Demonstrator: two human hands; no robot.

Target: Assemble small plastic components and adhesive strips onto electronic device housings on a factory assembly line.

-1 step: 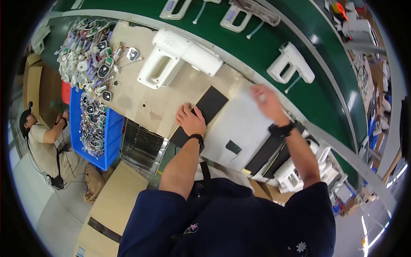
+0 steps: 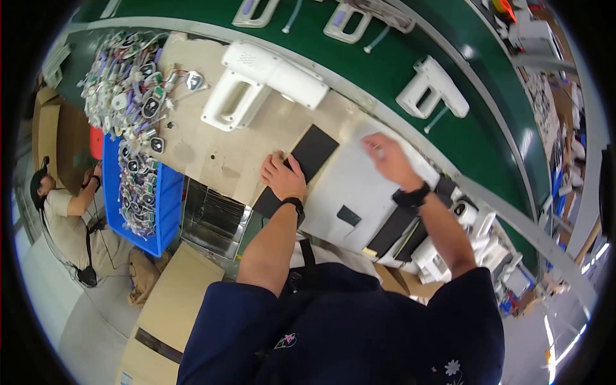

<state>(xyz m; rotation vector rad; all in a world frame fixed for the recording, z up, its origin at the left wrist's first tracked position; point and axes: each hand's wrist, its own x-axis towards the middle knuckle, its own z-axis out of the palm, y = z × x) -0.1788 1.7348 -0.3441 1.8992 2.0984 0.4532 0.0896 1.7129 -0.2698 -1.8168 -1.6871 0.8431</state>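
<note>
The left hand [image 2: 283, 177], fingers loosely open, is resting on a flat black rectangular strip [image 2: 315, 151] lying on the beige worktop [image 2: 192, 136]; uneven pressure could skew it. Whether the blurred right hand [image 2: 387, 158] is gripping cannot be told.

Black strip [image 2: 314, 151]. White pistol-shaped housing [image 2: 282, 76], dotted patch. Blue bin [image 2: 172, 202]. Green conveyor [image 2: 366, 72]. Beige table [image 2: 192, 125]. Navy shirt [image 2: 385, 327], floral motifs.

Blue bin [image 2: 170, 192], one; large white casing [image 2: 276, 72] on bench [image 2: 247, 144], one; small dark card [image 2: 348, 215] on white sheet [image 2: 330, 192], one; operator's hands [image 2: 283, 179] [image 2: 390, 160], two; operator's wristbands [image 2: 293, 206] [image 2: 410, 195], two; co-worker [image 2: 70, 221], one.
</note>
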